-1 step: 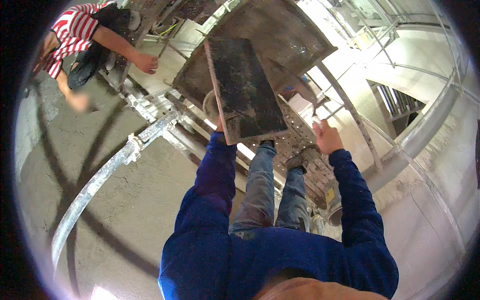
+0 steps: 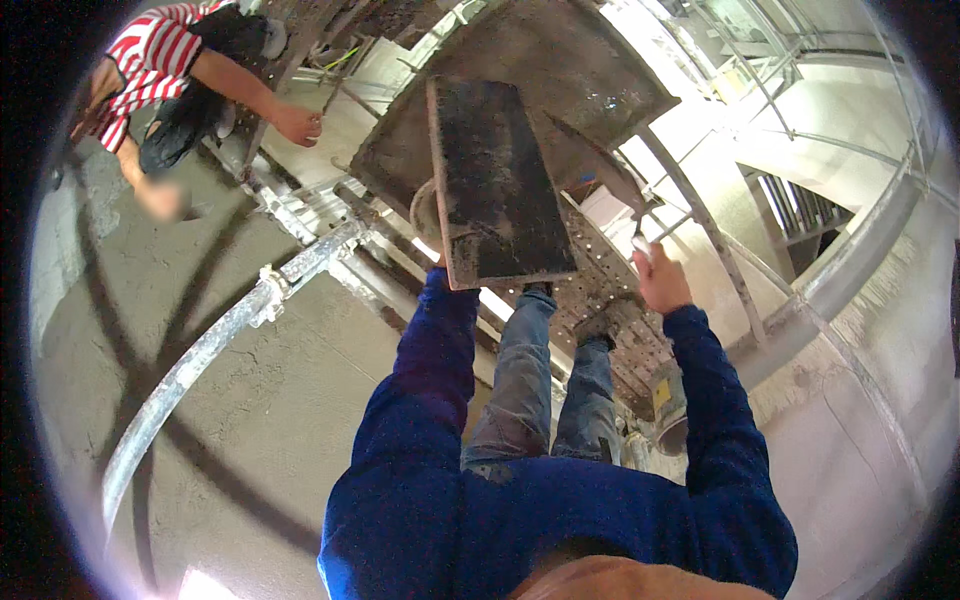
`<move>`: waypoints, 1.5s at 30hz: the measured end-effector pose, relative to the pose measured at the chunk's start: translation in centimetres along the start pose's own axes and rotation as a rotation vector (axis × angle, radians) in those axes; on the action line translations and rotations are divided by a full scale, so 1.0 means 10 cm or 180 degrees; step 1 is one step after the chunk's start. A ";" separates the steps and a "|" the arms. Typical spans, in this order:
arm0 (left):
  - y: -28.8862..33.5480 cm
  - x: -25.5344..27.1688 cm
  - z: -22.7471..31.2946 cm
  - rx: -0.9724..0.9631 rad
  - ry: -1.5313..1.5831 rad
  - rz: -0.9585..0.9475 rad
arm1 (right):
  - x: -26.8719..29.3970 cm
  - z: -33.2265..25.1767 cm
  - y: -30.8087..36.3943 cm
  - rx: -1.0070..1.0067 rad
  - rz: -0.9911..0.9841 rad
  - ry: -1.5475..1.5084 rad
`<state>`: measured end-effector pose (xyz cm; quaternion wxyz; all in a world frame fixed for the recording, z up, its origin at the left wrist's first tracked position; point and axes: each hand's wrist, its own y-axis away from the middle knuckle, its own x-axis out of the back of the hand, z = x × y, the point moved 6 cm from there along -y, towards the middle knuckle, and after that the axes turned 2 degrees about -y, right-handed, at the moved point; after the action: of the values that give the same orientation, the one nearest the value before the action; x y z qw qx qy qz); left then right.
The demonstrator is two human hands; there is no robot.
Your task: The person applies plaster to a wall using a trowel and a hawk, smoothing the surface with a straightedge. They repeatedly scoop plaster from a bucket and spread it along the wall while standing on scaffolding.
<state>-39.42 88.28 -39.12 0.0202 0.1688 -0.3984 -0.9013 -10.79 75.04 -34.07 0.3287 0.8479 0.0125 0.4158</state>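
My left hand (image 2: 440, 262) is under the near left corner of a dark rectangular plasterer's hawk (image 2: 500, 185), bearing it up; the board hides its fingers. Dark smears and scuffs mark the hawk's top face. To the right, my right hand (image 2: 662, 280) is closed around the handle of a trowel (image 2: 603, 163). Its long, pointed, mortar-coloured blade reaches away and left, over the near right side of a large mortar tray (image 2: 655, 112). The hawk overlaps the tray's near left part.
A perforated metal platform (image 2: 608, 290) lies under my feet. Scaffold pipes (image 2: 215, 335) curve along the left, before a grey rendered surface (image 2: 290, 420). A bucket (image 2: 672, 432) stands right of my legs. Far left, a co-worker in a striped shirt (image 2: 160, 45) crouches.
The hawk has shifted slightly right. The trowel and my right hand have moved a little right, and the blade shows more clearly against the tray.
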 end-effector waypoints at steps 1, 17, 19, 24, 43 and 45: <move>0.07 0.06 -0.06 0.0009 -0.0217 -0.0028 | -0.01 -0.02 0.01 0.0374 -0.0003 -0.0057; 0.03 -0.08 -0.26 0.0174 -0.2691 -0.0370 | 0.05 0.20 -0.41 0.0135 -0.0347 0.0293; -0.08 0.07 -0.30 0.1191 -0.1871 0.0026 | 0.27 0.10 0.07 0.0945 -0.0369 0.0605; -0.30 -0.01 0.02 0.0208 -0.2548 -0.0976 | 0.56 -0.11 0.50 0.1432 -0.0812 0.0996; -0.04 0.03 0.35 -0.0343 -0.3889 -0.0433 | 0.46 0.16 -0.15 0.0327 -0.0019 0.1220; 0.18 -0.17 0.64 -0.2539 -0.4822 -0.0338 | 0.57 0.24 -0.33 0.0368 0.0462 0.0538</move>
<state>-40.06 91.85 -33.32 -0.2358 -0.4801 0.0508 -0.8434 -4.55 77.94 -33.04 0.2461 0.8260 0.0027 0.5071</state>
